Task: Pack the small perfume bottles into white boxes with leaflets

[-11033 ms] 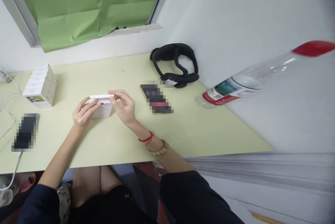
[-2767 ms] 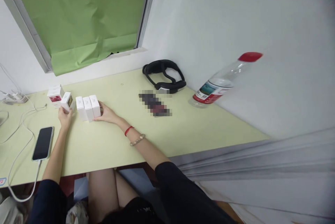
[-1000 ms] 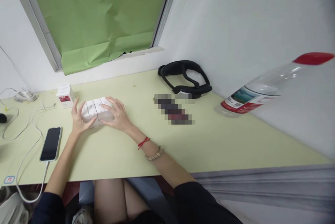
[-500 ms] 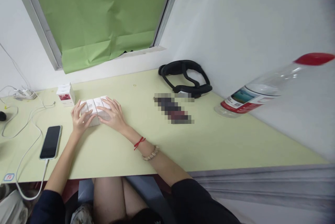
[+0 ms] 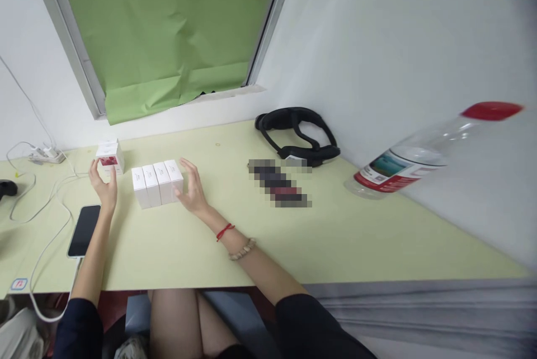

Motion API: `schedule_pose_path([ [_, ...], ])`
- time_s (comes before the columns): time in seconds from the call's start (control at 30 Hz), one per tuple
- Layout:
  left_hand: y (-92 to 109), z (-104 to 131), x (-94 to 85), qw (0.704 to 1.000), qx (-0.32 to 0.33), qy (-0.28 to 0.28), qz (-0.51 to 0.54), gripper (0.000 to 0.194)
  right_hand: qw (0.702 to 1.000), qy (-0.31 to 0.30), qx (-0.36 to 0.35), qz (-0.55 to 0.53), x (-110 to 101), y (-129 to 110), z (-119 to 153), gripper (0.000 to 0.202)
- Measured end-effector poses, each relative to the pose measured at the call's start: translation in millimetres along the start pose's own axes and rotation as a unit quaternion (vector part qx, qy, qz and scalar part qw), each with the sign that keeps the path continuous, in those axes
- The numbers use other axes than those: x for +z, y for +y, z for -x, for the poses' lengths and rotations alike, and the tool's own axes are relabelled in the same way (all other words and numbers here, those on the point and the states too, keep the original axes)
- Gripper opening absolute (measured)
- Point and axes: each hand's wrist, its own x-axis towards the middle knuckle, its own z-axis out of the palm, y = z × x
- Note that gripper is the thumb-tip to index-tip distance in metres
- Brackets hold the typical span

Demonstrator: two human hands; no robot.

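Several slim white boxes stand upright side by side in a row on the pale yellow-green table. My left hand is to the left of the row, with thumb and fingers apart and nothing in it. It is just in front of another white box with a red picture, which stands behind and left of the row. My right hand is at the row's right end, fingers spread and holding nothing; its thumb is close to or against the last box.
A phone with a white cable lies left of my left forearm. A power strip is at the back left. A black headset, a blurred-out item and a tilted clear bottle with a red cap are on the right.
Both hands have let go of the row of boxes. My left hand moved left towards the box with the red picture, and my right hand shifted slightly right and opened.
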Motion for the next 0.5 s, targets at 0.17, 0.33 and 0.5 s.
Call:
schedule_pose_path([
  [0.17,-31.3,-35.7,16.3,0.987,-0.042,-0.121,-0.099,0.069,0.999,0.046,-0.003,-0.004,1.4,9.3,-3.9,0.063],
  [0.33,-42.5,-50.0,17.7,0.957,-0.053,-0.198,-0.203,0.053,0.995,0.091,-0.036,-0.011,2.0,16.4,-7.8,0.059],
  [0.5,-44.3,-51.9,5.3,0.955,-0.002,-0.176,-0.237,0.042,0.996,0.084,-0.011,-0.009,4.0,18.9,-11.4,0.061],
])
